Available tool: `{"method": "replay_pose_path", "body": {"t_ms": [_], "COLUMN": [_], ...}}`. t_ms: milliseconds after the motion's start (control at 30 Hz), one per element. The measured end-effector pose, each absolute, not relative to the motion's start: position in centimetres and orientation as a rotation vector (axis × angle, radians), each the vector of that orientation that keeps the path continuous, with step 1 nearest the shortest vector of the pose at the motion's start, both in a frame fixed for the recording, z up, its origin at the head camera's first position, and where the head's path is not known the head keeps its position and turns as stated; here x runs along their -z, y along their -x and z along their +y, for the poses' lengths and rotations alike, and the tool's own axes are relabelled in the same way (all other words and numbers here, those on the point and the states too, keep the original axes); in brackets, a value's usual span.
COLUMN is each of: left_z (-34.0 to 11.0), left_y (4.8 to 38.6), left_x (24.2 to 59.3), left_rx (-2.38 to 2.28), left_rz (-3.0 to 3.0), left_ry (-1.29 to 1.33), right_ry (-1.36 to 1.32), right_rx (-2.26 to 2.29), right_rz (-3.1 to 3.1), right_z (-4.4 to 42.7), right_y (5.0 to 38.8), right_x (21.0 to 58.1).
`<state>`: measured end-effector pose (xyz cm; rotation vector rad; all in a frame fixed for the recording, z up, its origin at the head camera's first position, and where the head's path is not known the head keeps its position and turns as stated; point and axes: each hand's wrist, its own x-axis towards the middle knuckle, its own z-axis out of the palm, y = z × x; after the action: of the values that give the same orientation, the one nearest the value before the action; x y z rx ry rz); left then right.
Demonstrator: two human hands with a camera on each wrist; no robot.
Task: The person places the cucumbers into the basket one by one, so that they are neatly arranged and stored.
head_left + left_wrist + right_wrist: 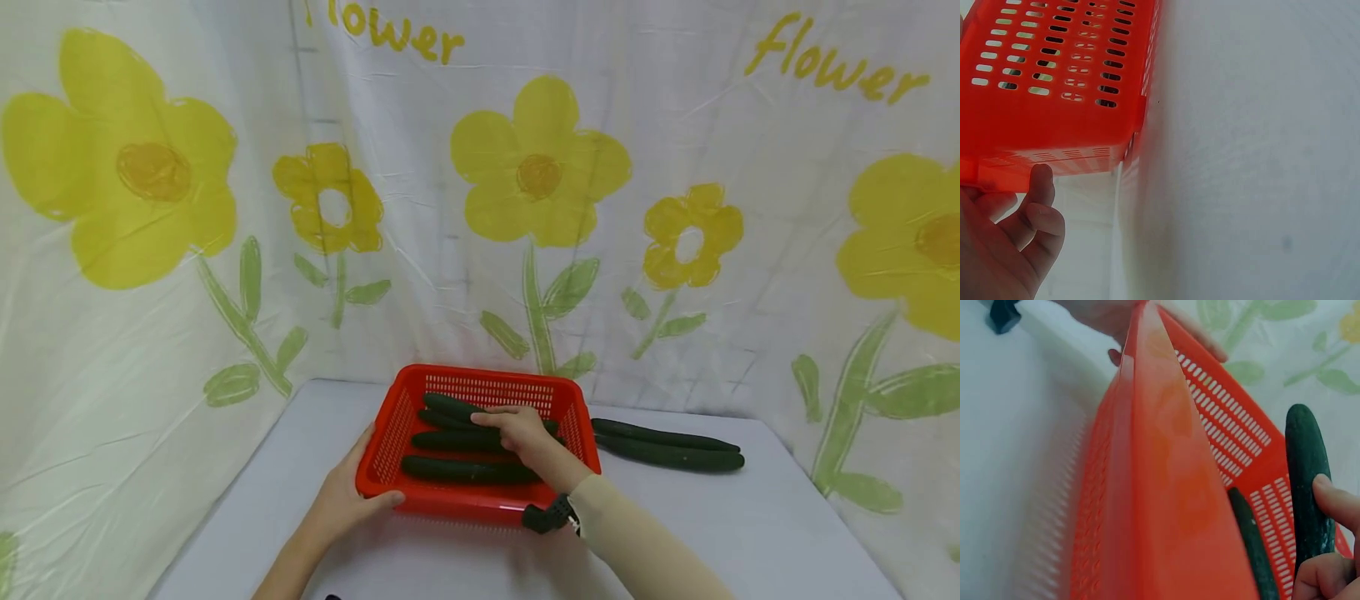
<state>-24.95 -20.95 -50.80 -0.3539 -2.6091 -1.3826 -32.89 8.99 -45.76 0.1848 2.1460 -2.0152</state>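
Note:
A red plastic basket [465, 505] with slotted walls sits on the white table, with several dark green cucumbers [468, 471] lying in it. My left hand [337, 500] grips its near left corner, thumb over the front rim. In the left wrist view, the fingers [1044, 219] curl under the basket's rim. Inside the basket, my right hand [525, 433] holds a cucumber [450, 406] between thumb and fingers. From the right wrist, that cucumber [1307, 469] appears raised at an angle above another cucumber [1254, 544] in the basket. The basket wall hides part of the inside there.
Two more cucumbers [675, 450] lie side by side on the table, just right of the basket. A white curtain [420, 308] with yellow flowers hangs behind the table [795, 533]. A black device [547, 515] is at my right wrist.

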Motion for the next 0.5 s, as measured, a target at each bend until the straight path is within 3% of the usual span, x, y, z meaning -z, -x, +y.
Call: {"method": "replay_pose_path", "body": {"t_ms": [500], "left_z": [-21.1], "left_y": [25.1], "left_x": [50.9], "left_rx": [1.38], "left_rz": [-2.61], "left_ry": [0.355], "right_ry": [-0.17], "right_rx": [1.899], "right_rz": [2.168], "right_z": [8.6], "right_y": [32.1], "right_x": [47.2]}}
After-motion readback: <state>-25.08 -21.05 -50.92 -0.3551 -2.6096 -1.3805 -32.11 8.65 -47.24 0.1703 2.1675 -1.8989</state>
